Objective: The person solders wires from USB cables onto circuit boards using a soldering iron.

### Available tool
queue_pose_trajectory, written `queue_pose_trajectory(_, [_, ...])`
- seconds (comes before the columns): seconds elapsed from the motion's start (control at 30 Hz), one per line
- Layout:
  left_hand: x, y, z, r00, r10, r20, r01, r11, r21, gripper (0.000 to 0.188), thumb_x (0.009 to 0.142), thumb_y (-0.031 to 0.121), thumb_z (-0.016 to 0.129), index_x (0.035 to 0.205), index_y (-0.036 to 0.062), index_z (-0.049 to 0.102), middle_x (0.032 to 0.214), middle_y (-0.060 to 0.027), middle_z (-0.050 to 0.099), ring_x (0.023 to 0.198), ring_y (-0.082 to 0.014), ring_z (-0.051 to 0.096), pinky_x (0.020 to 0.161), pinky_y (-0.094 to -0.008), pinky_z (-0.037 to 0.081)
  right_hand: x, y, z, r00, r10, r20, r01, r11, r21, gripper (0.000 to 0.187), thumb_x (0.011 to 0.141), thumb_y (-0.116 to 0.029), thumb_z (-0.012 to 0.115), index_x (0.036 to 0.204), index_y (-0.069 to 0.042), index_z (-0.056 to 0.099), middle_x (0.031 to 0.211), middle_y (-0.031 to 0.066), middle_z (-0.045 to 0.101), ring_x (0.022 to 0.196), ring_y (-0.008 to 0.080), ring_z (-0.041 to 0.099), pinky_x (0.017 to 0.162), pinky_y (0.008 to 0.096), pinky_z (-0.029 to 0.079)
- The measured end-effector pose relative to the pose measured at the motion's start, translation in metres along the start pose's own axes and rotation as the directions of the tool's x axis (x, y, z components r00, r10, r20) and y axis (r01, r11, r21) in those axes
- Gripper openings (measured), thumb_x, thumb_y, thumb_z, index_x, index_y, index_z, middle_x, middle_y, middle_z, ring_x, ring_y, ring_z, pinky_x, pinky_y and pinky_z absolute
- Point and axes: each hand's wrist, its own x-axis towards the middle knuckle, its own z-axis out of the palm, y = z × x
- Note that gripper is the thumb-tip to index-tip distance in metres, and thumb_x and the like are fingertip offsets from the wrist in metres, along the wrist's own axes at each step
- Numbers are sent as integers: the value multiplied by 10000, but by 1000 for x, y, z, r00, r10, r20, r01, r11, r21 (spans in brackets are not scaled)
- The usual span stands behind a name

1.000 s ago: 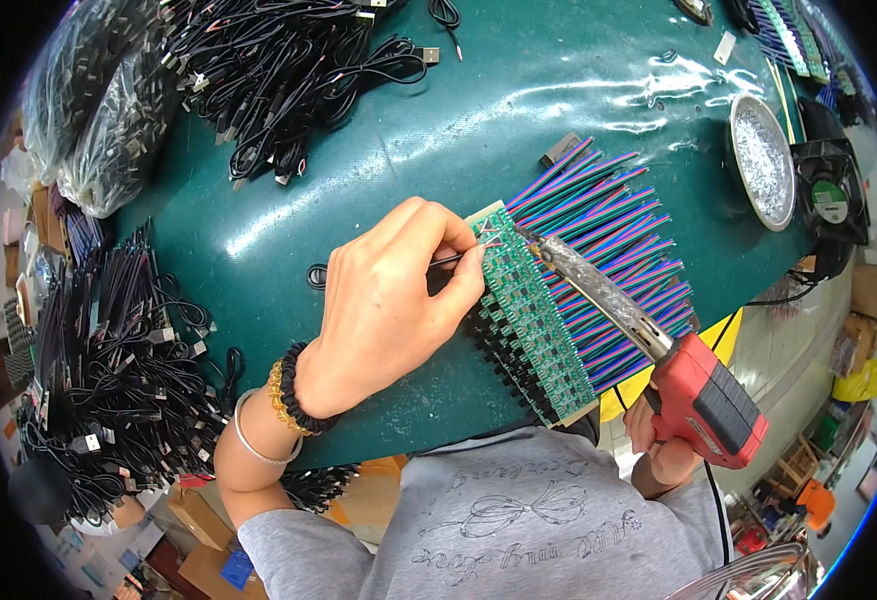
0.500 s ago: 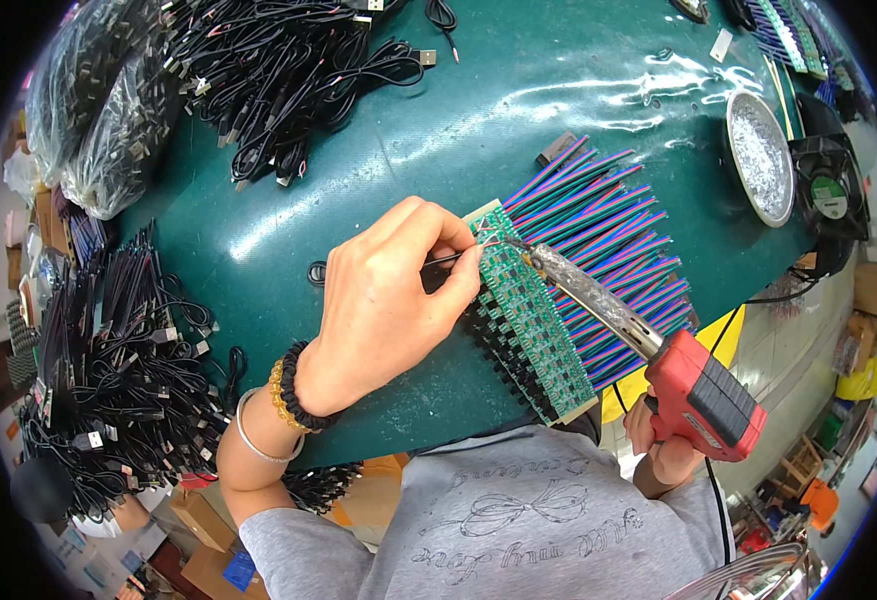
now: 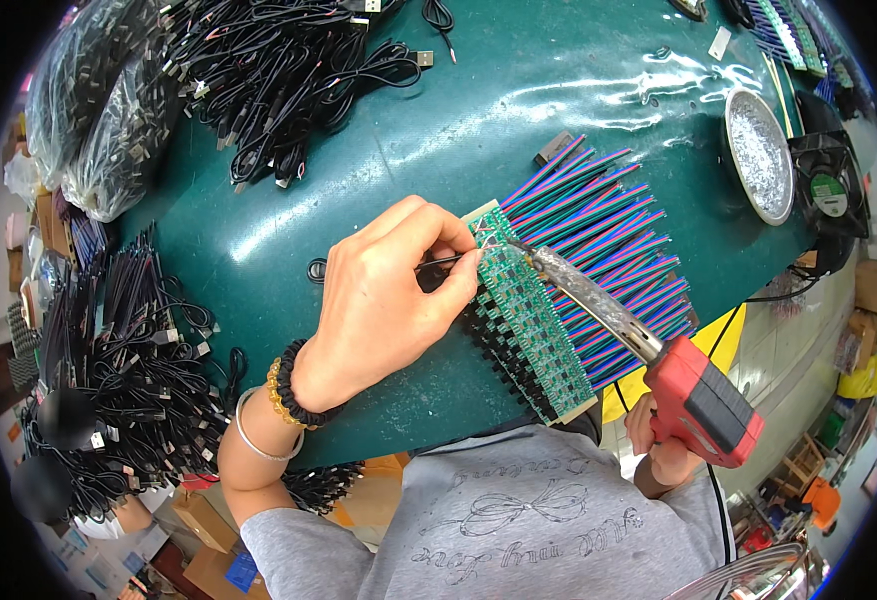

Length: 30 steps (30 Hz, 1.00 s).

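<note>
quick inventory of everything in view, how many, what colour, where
circuit-board panel: one, green, centre
wires: many, blue, red and green, right of the panel
soldering iron: one, red-and-black handle, tip over the panel
held cable: one, black, left of the panel
USB cables: many, black, piled upper left and left
plastic bags: count unclear, clear, far upper left
dish: one, silvery, right
fan: one, black, beside the dish
table: one, green, centre
boxes: several, brown, lower left
shirt: one, grey, bottom centre
left hand: one, bare, pinching the held cable
right hand: one, bare, on the iron's handle
</note>
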Motion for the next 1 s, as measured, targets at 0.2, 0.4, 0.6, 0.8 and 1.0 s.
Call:
queue_pose_trajectory(0.2, [2,1,-1,1000,8,-11,-8,999,-35,96,798,-10,727,832,-9,638,748,-26,590,617,-62,515,531,-219,377,10,-9,7,998,9,-55,1,981,193,79,736,-30,692,798,13,669,611,59,565,562,220,519,509,329,386])
queue_pose_trajectory(0.4, [0,4,-4,1000,-3,-15,3,1000,30,94,787,39,719,824,21,636,767,-86,630,654,-218,663,593,-311,528,24,-26,7,995,10,94,-42,937,346,553,831,-406,626,1092,70,521,548,15,491,460,147,470,465,288,396])
queue_pose_trajectory(0.6, [-3,10,-8,950,299,-95,-223,858,463,141,771,161,778,822,91,667,852,-56,585,782,-249,555,711,-367,404,37,-32,12,986,-29,164,-57,864,499,710,862,-662,596,981,28,475,545,1,472,441,125,468,467,271,406])
queue_pose_trajectory(0.8, [44,-25,-47,865,362,-346,132,502,855,272,812,202,731,1054,113,643,989,-61,600,926,-253,545,811,-379,391,32,-30,5,989,29,143,-102,840,533,632,849,-657,616,666,-60,523,567,16,494,506,141,506,525,289,423])
queue_pose_trajectory(1.0, [52,-49,-60,842,494,-218,-40,459,888,151,839,116,688,987,98,663,875,-39,591,866,-243,565,818,-371,385,31,-30,9,994,17,112,-76,832,550,610,873,-628,611,661,-64,513,566,15,491,503,138,495,526,287,422])
